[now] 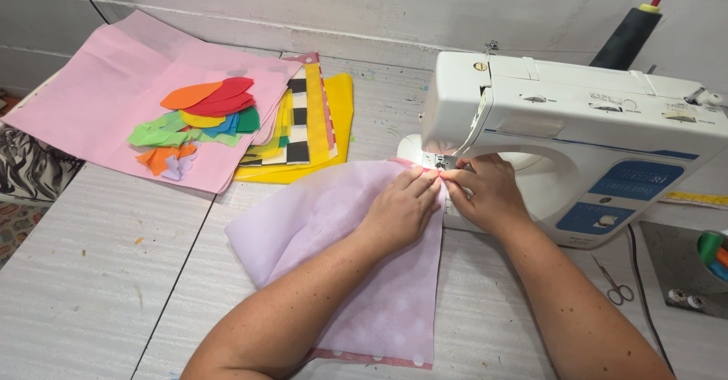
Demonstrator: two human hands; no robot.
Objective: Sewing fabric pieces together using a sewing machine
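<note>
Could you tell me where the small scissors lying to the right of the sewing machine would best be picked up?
Probably by the finger loops of the scissors, coming from above on the near side. They lie flat on the table, loops toward the person and blades pointing away toward the sewing machine, with bare tabletop around the loops.

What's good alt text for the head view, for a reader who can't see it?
Two bare hands, left hand and right hand, pinch the edge of a pale pink fabric piece at the needle of a white sewing machine on a grey table. Behind to the left lies a stack of fabrics topped with colourful cut-out shapes; small scissors lie at right.
</note>
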